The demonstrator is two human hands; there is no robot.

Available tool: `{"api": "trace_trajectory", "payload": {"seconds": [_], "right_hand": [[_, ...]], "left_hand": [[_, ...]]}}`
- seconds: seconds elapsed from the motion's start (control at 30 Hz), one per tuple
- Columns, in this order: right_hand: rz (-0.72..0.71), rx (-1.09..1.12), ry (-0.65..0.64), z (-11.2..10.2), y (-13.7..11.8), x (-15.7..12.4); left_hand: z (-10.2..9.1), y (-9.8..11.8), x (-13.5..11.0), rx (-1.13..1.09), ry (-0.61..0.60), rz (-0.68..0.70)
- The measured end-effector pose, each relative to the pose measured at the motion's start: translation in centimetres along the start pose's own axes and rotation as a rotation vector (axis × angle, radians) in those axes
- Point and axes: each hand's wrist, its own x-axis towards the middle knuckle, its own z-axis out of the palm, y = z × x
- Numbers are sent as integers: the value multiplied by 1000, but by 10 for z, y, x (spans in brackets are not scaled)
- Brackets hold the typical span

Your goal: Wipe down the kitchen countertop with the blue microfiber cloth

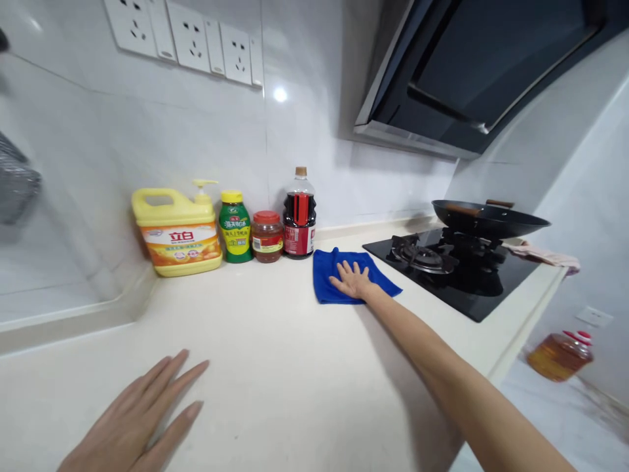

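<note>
My right hand [354, 282] lies flat with spread fingers on a blue cloth [327, 282], pressing it against the white countertop [265, 347]. The cloth is spread out, with a small fold standing up at its back edge. Just behind and left of it is a dark sauce bottle [299, 223] with a brown cap. At the lower left, my left hand [135, 413] is over the countertop, fingers extended and holding nothing. Whether it touches the surface I cannot tell.
Along the wall stand a yellow detergent jug [179, 239], a green bottle [235, 229] and a red-lidded jar [267, 237]. A black gas hob [462, 275] carries a wok [491, 219] at right, below the range hood [472, 72]. An oil jug [560, 357] sits on the floor.
</note>
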Motion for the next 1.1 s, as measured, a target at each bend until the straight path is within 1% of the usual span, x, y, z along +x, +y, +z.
{"api": "trace_trajectory", "payload": {"seconds": [0.1, 0.17, 0.33, 0.4, 0.43, 0.47, 0.53, 0.6, 0.63, 0.67, 0.77, 0.83, 0.87, 0.9, 0.97, 1.03, 1.07, 1.1], "right_hand": [[-77, 11, -7, 0, -39, -23], [-130, 16, -9, 1, -63, -42], [-294, 62, -9, 2, -114, -96], [-342, 72, -8, 4, -132, -119], [-353, 75, -6, 6, -141, -131], [-357, 80, -3, 8, -149, -143], [-361, 90, 10, 13, -164, -168], [-370, 94, 24, 19, -176, -190], [-376, 95, 31, 21, -179, -200], [-384, 97, 35, 23, -182, -209], [-394, 140, 8, 23, -179, -227], [-411, 190, -24, 16, -171, -231], [-417, 210, -14, 12, -166, -231], [-414, 223, 23, 8, -160, -229], [-382, 226, 136, 1, -152, -222], [-336, 218, 238, -1, -147, -211], [-336, 211, 260, 0, -146, -205], [-354, 199, 258, 2, -145, -199]], "left_hand": [[-14, 11, 6, -12, -128, -64], [-25, 20, 9, -20, -166, -83], [-43, 40, 11, -40, -181, -65], [-49, 47, 11, -78, -159, -85], [-52, 50, 10, -113, -134, -73], [-54, 54, 9, -158, -106, -32], [-60, 61, 7, -253, -77, 127], [-68, 68, 2, -315, -103, 281], [-72, 72, 0, -330, -126, 321], [-77, 75, -3, -336, -140, 328], [-97, 84, -11, -279, -110, 279], [-107, 89, -14, -189, -85, 254], [-110, 91, -15, -149, -73, 237], [-111, 91, -15, -127, -54, 208], [-107, 88, -13, -130, 7, 142], [-94, 81, -7, -155, 39, 140], [-87, 76, -4, -164, 17, 151], [-79, 71, -1, -166, -29, 154]]}}
